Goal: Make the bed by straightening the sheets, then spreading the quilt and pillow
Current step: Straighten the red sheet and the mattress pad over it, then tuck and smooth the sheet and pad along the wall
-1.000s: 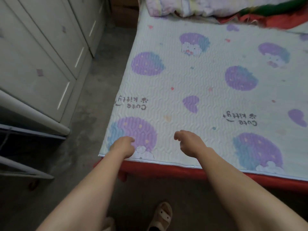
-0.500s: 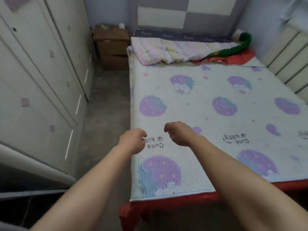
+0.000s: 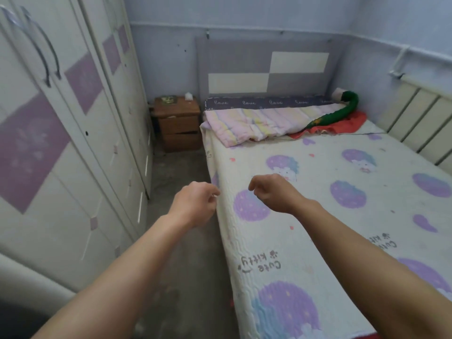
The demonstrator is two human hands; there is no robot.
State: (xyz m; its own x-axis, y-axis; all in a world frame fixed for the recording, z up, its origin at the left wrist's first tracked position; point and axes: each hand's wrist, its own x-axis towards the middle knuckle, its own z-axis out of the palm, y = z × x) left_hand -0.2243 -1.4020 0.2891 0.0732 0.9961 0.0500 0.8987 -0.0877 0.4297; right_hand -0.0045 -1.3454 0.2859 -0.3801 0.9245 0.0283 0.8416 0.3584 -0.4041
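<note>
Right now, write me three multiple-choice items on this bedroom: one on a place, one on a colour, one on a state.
1. Where on the bed is the pastel striped quilt?
A. spread over all of it
B. bunched at the head end
C. folded at the foot end

2. What colour is the nightstand?
A. brown
B. white
C. black

3. What do the left hand and right hand hold?
A. the quilt
B. each other
C. nothing

Answers:
1 B: it lies crumpled just below the headboard.
2 A: its wooden top and drawers are brown.
3 C: both hands are loosely curled, apart and empty.
</note>
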